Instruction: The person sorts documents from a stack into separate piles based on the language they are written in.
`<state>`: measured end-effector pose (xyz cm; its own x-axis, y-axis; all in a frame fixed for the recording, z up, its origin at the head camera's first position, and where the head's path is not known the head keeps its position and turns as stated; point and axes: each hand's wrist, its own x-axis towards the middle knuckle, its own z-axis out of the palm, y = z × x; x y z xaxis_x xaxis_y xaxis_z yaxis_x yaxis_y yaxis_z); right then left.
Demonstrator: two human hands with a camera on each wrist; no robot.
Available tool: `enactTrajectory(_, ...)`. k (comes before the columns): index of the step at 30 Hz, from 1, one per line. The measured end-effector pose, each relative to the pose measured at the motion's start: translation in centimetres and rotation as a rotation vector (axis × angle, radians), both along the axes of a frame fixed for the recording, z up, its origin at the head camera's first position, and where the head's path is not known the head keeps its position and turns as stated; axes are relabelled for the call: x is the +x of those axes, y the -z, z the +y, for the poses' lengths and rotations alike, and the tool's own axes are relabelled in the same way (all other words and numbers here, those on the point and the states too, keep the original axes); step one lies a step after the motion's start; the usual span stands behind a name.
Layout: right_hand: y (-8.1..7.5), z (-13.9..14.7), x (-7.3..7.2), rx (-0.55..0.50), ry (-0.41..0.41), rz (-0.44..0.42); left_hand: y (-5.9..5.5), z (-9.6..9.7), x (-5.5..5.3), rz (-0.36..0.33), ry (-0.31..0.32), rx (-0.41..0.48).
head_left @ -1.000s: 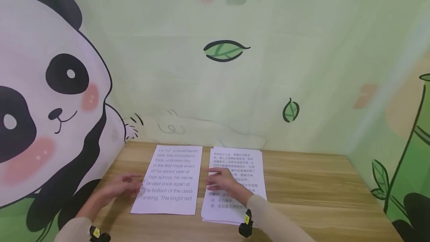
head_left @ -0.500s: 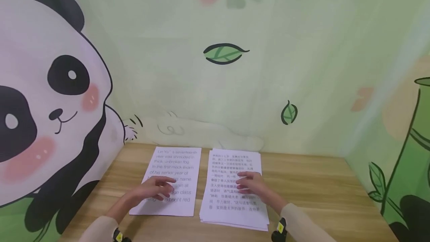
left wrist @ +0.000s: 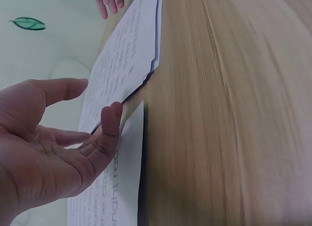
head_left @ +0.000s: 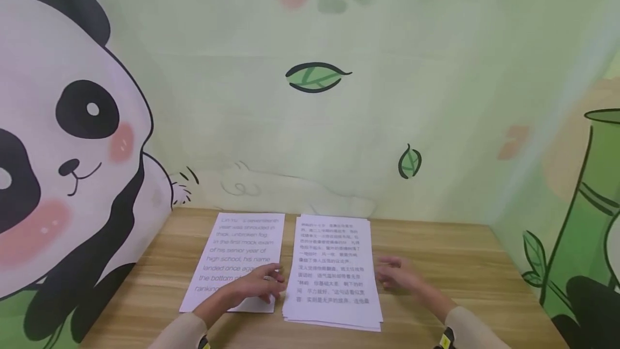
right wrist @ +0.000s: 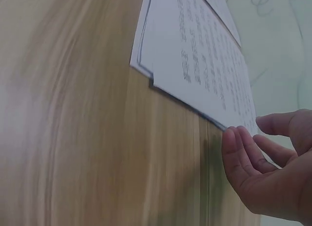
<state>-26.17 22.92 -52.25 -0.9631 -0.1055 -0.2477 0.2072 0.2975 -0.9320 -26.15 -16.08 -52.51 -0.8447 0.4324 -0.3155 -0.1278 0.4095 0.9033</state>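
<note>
Two sets of white printed paper lie on the wooden table. On the left is a page of large English print [head_left: 234,249]; right of it is a slightly uneven stack of sheets with Chinese print [head_left: 334,263]. My left hand [head_left: 254,284] is over the English page's right edge, its relaxed fingers reaching toward the stack's left edge. At the stack's right edge is my right hand [head_left: 399,273]. The right wrist view shows that hand's fingertips [right wrist: 230,137] right at the paper's edge, thumb apart. Neither hand grips anything.
The wooden table [head_left: 450,279] extends to the right of the stack and in front of both papers. Behind it hangs a green backdrop [head_left: 232,101] printed with a panda [head_left: 34,58], leaves and bamboo. Each wrist wears a black strap with a yellow mark.
Both hands have moved right. The left passed from the English page's left side across to its right edge; the right crossed over the Chinese stack to its right edge. The papers stay put.
</note>
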Motion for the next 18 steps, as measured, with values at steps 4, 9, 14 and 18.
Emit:
enactTrajectory(4,-0.4,1.1,0.4,0.040,-0.057,0.013,-0.2,1.0,-0.3,0.014,-0.004,-0.072)
enactTrajectory(9,-0.3,1.2,0.6,0.052,-0.071,-0.013,-0.4,1.7,-0.7,0.027,0.015,-0.134)
enactTrajectory(14,0.1,0.7,0.3,0.023,-0.040,-0.030,-0.2,2.4,-0.8,0.011,0.008,-0.147)
enactTrajectory(18,0.5,0.3,-0.2,0.036,-0.022,-0.028,-0.1,2.8,-0.7,0.005,0.004,-0.142)
